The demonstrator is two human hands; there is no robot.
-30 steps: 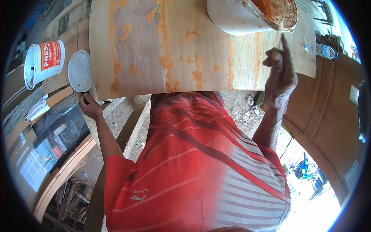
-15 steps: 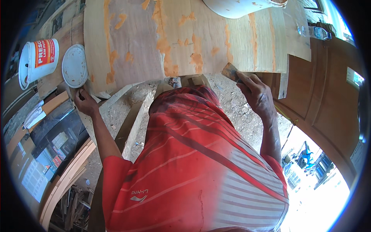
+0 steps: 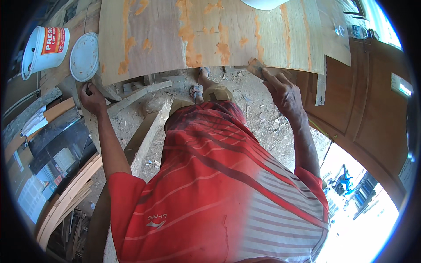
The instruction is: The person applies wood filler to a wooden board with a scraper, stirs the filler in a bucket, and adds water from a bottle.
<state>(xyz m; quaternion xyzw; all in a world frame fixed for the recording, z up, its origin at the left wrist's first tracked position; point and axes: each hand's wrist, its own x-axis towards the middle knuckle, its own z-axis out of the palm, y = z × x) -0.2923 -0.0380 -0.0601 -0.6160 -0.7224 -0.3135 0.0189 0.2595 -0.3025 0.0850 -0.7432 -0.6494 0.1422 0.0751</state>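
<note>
I saw the right hand [image 3: 285,94], upper right of frame, fingers closed round a scraper [image 3: 256,68] at the board [image 3: 197,35] edge. Left hand [image 3: 92,97], upper left, gripped the board's corner beside a white lid [image 3: 84,56] & bucket [image 3: 44,48].

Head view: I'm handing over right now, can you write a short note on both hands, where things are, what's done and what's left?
Left hand: closed on the near left corner of the plywood panel, steadying it.
Right hand: holds a putty scraper at the panel's near edge.
Things: round white lid and white bucket lie left of the panel; another white tub's rim shows at the top.
Done: orange filler patches already dot the panel.
Left: probably filling the bare spots; I cannot tell how many remain.
</note>
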